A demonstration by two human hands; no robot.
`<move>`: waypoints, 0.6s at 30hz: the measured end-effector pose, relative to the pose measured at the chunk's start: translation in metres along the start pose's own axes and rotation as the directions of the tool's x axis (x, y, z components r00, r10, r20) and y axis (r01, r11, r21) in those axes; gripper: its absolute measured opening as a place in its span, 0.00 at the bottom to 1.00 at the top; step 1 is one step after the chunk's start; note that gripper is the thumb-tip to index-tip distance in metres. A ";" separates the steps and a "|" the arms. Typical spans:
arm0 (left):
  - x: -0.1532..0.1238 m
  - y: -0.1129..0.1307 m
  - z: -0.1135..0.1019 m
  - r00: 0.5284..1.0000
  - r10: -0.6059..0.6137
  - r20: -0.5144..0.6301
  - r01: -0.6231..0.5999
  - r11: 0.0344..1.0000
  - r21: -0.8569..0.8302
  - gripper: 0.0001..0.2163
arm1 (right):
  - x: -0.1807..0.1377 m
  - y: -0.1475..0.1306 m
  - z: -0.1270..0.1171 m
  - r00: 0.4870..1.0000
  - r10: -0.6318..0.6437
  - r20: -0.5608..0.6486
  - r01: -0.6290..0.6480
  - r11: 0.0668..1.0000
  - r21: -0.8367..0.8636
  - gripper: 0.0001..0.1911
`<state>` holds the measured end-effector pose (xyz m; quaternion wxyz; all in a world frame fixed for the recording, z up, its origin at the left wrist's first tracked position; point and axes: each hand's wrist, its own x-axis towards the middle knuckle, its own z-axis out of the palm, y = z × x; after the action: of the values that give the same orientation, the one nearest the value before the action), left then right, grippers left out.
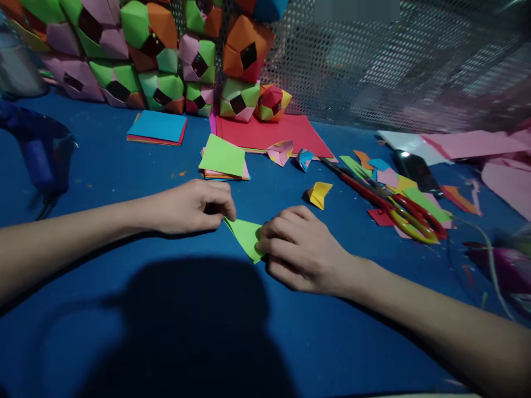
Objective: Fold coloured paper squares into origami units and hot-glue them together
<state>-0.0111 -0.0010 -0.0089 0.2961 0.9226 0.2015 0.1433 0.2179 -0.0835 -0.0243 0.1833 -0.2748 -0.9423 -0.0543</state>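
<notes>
A green piece of origami paper, folded into a roughly triangular shape, lies on the blue table between my two hands. My left hand is closed, with thumb and forefinger pinching its upper left corner. The curled fingers of my right hand close on its right edge, and their tips are partly hidden. Just beyond my left hand is a stack of small square papers with a green sheet on top. A small folded yellow paper piece sits past my right hand.
Folded paper balls are stacked along a perforated metal panel. Scissors lie on paper scraps at the right, near a dark phone. A blue glue gun stands left. Red sheets and blue-topped squares lie behind.
</notes>
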 end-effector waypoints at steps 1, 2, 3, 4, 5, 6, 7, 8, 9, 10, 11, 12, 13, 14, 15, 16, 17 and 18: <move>0.000 0.000 0.000 1.000 0.000 0.000 0.000 1.000 0.001 0.10 | 0.000 0.000 -0.001 1.000 -0.004 0.007 0.004 1.000 -0.002 0.09; 0.000 -0.001 0.000 1.000 -0.001 -0.001 0.001 1.000 0.002 0.10 | 0.000 -0.001 -0.003 1.000 -0.009 0.018 0.009 1.000 -0.006 0.09; 0.000 -0.001 0.000 1.000 -0.003 -0.002 0.003 1.000 0.003 0.10 | 0.001 -0.001 -0.005 0.999 -0.015 0.034 0.016 1.000 -0.010 0.10; 0.000 -0.001 0.000 1.000 -0.005 -0.003 0.005 1.000 0.005 0.10 | 0.001 -0.002 -0.007 0.998 -0.022 0.056 0.023 1.000 -0.015 0.10; 0.000 0.000 0.000 1.000 -0.006 -0.004 0.007 1.000 0.006 0.09 | 0.001 -0.003 -0.010 0.996 -0.026 0.080 0.028 0.999 -0.019 0.10; 0.000 0.000 0.000 1.000 -0.008 -0.006 0.008 1.000 0.007 0.09 | 0.002 -0.004 -0.012 0.994 -0.026 0.102 0.029 0.999 -0.025 0.11; 0.000 0.000 0.000 1.000 -0.008 -0.009 0.008 1.000 0.007 0.09 | 0.002 -0.005 -0.014 0.992 -0.024 0.120 0.028 0.999 -0.033 0.11; 0.000 0.000 0.000 1.000 -0.010 -0.011 0.010 1.000 0.007 0.09 | 0.002 -0.006 -0.016 0.991 -0.020 0.134 0.026 0.999 -0.043 0.12; 0.000 0.000 0.000 1.000 -0.011 -0.012 0.011 1.000 0.005 0.10 | 0.003 -0.007 -0.017 0.989 -0.016 0.144 0.023 0.998 -0.051 0.13; 0.000 0.000 0.000 1.000 -0.013 -0.013 0.013 1.000 0.004 0.10 | 0.003 -0.007 -0.018 0.988 -0.012 0.151 0.021 0.998 -0.057 0.13; 0.000 -0.001 0.000 1.000 -0.015 -0.013 0.015 1.000 0.001 0.10 | 0.003 -0.007 -0.019 0.988 -0.011 0.157 0.020 0.998 -0.058 0.14; 0.000 -0.001 0.001 1.000 -0.017 -0.012 0.017 1.000 -0.001 0.10 | 0.003 -0.007 -0.019 0.987 -0.011 0.163 0.019 0.998 -0.052 0.14; 0.000 -0.001 0.001 1.000 -0.018 -0.011 0.018 1.000 -0.003 0.10 | 0.003 -0.007 -0.019 0.986 -0.012 0.169 0.019 0.999 -0.040 0.14; 0.000 -0.002 0.001 1.000 -0.019 -0.012 0.019 1.000 -0.004 0.10 | 0.003 -0.006 -0.018 0.985 -0.014 0.174 0.019 0.999 -0.027 0.15; 0.000 -0.002 0.001 1.000 -0.019 -0.014 0.019 1.000 -0.006 0.10 | 0.003 -0.006 -0.018 0.984 -0.016 0.177 0.019 1.000 -0.012 0.15; 0.000 -0.002 0.001 1.000 -0.019 -0.016 0.019 1.000 -0.007 0.10 | 0.003 -0.005 -0.016 0.984 -0.018 0.177 0.018 1.000 0.000 0.15; 0.000 -0.002 0.001 1.000 -0.020 -0.018 0.020 1.000 -0.009 0.09 | 0.002 -0.004 -0.015 0.985 -0.017 0.174 0.016 1.000 0.010 0.15; 0.000 -0.002 0.001 1.000 -0.021 -0.018 0.021 1.000 -0.011 0.09 | 0.001 -0.003 -0.013 0.986 -0.014 0.164 0.011 1.000 0.018 0.15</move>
<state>-0.0116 0.0001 -0.0108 0.3008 0.9174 0.2132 0.1496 0.2196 -0.0880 -0.0120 0.1071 -0.2707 -0.9563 -0.0248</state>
